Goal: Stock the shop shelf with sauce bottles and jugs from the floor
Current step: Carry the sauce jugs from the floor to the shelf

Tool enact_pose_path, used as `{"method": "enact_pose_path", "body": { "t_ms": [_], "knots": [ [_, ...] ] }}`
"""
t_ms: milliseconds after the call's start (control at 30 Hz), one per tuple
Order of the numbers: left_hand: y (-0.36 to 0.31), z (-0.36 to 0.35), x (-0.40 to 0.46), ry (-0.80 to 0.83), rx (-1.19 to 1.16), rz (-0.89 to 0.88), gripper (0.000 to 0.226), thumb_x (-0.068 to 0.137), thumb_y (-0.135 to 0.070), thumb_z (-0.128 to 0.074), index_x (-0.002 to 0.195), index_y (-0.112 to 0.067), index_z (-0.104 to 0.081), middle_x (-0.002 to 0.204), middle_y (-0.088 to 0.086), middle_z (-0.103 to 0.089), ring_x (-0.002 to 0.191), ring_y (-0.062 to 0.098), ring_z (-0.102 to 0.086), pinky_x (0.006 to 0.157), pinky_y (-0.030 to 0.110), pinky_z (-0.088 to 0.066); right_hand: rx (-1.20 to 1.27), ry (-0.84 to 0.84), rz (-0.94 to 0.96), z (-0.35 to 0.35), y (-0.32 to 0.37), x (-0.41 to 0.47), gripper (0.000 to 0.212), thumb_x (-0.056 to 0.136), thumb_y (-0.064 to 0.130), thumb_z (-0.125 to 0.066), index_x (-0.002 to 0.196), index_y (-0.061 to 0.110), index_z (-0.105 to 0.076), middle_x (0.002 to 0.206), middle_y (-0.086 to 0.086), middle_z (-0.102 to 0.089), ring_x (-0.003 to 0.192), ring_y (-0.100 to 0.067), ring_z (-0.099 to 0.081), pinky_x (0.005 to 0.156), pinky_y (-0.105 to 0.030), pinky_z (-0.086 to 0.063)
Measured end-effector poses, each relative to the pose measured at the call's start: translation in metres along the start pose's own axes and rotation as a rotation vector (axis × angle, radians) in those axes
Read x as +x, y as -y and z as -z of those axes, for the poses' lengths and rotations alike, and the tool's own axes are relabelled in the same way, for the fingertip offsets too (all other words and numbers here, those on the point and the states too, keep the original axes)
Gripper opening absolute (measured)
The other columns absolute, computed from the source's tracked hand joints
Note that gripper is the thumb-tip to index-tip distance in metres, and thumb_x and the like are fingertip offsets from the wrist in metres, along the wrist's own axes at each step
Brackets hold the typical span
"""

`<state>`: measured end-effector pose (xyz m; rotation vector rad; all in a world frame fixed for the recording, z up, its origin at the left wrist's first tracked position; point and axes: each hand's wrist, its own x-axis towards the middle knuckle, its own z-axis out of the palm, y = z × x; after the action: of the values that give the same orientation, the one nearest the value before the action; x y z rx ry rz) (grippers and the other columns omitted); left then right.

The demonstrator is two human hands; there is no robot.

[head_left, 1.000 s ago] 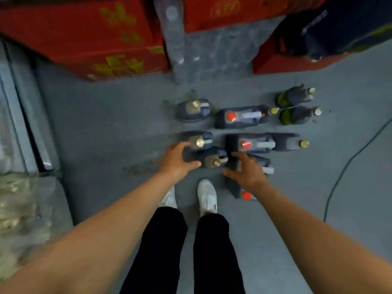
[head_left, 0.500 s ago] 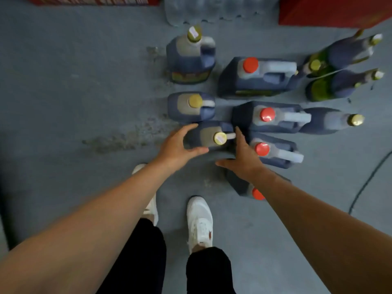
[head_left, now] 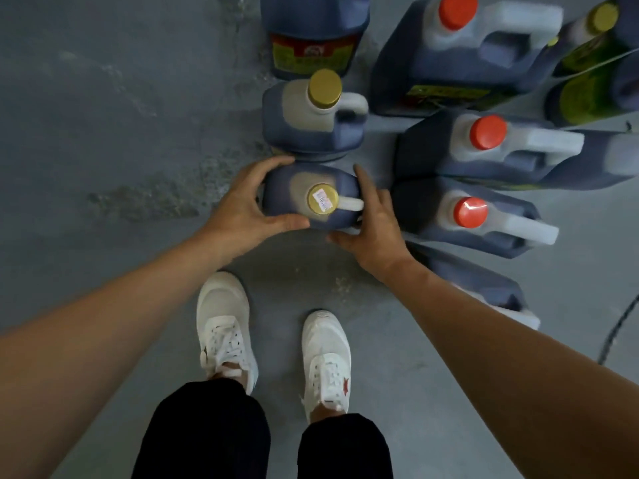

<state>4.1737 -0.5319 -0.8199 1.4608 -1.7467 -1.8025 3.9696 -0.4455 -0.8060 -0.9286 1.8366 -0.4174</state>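
A: Item one, the nearest gold-capped jug (head_left: 304, 197). Where is it, and who has it?

B: Upright on the grey floor (head_left: 103, 167), at the near edge of the cluster, just ahead of the person's white shoes (head_left: 224, 326). The left hand (head_left: 242, 209) is curled round its left flank, thumb across the near face. The right hand (head_left: 373, 223) presses its right side by the handle, fingers fairly straight. A second ago both hands were only reaching toward it; half a second ago they were arriving. Now both are in contact.

A: Meaning for the task?

B: The pick is set up (judged a two-handed lift). The base cannot be seen, so whether it has left the floor cannot be told.

A: Neighbours, going outward?

B: A second gold-capped jug (head_left: 314, 119) close behind, whether touching cannot be told. A labelled jug (head_left: 313, 46) beyond that. To the right, three red-capped jugs (head_left: 484, 136), the nearest right beside the right hand. Green-labelled bottles (head_left: 594, 88) at the far right. A black cable (head_left: 619, 326) lies on the floor at the right.

A: Remaining stock?

B: No shelf shows, and everything listed is still to be shelved.
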Motion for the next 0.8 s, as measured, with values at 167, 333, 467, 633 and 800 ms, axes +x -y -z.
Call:
{"method": "enact_pose_path", "body": {
  "t_ms": [167, 333, 467, 633, 800],
  "knots": [
    [0.007, 0.016, 0.012, 0.148, 0.187, 0.004, 0.115, 0.051, -0.035, -0.098, 0.147, -0.036, -0.035, 0.152, -0.004, -0.039, 0.140, 0.011, -0.039, 0.114, 0.040, -0.038, 0.448, -0.063, -0.256, -0.013, 0.016, 0.019, 0.015, 0.101, 0.030, -0.054, 0.109, 0.030, -0.066, 0.098, 0.006, -0.073, 0.099, -0.025, -0.065, 0.061, -0.046, -0.061],
    [0.010, 0.013, 0.023, 0.105, 0.226, -0.017, 0.107, 0.043, -0.041, -0.096, 0.134, -0.041, -0.041, 0.138, -0.009, -0.051, 0.128, 0.013, -0.051, 0.103, 0.045, -0.047, 0.748, -0.006, -0.395, -0.011, 0.015, 0.027, 0.016, 0.105, 0.023, -0.048, 0.102, 0.029, -0.063, 0.085, 0.007, -0.072, 0.083, -0.020, -0.065, 0.045, -0.039, -0.059],
    [0.004, 0.021, 0.007, 0.126, 0.174, 0.070, 0.101, 0.049, -0.041, -0.095, 0.135, -0.031, -0.043, 0.135, -0.008, -0.054, 0.123, 0.013, -0.053, 0.104, 0.041, -0.047, 0.288, 0.166, -0.113, 0.002, 0.010, 0.014, 0.064, 0.084, 0.005, -0.077, 0.139, 0.018, -0.045, 0.114, 0.011, -0.059, 0.092, -0.005, -0.060, 0.064, -0.010, -0.053],
    [-0.018, 0.043, -0.049, 0.160, 0.037, 0.351, 0.100, 0.058, -0.043, -0.093, 0.141, -0.023, -0.041, 0.129, -0.008, -0.057, 0.118, 0.009, -0.054, 0.099, 0.026, -0.045, 0.044, 0.305, -0.130, 0.004, 0.026, -0.031, 0.087, 0.062, 0.044, -0.091, 0.137, 0.026, -0.051, 0.126, 0.013, -0.061, 0.116, -0.009, -0.057, 0.098, -0.027, -0.050],
    [-0.069, 0.074, -0.115, 0.130, -0.112, 0.473, 0.079, 0.066, -0.033, -0.092, 0.131, -0.029, -0.046, 0.118, -0.011, -0.061, 0.097, -0.004, -0.059, 0.078, 0.008, -0.049, 0.306, 0.351, -0.195, 0.004, 0.079, -0.097, 0.057, 0.060, 0.036, -0.087, 0.113, 0.031, -0.067, 0.113, 0.011, -0.073, 0.111, -0.008, -0.066, 0.094, -0.027, -0.055]
  ]
}}
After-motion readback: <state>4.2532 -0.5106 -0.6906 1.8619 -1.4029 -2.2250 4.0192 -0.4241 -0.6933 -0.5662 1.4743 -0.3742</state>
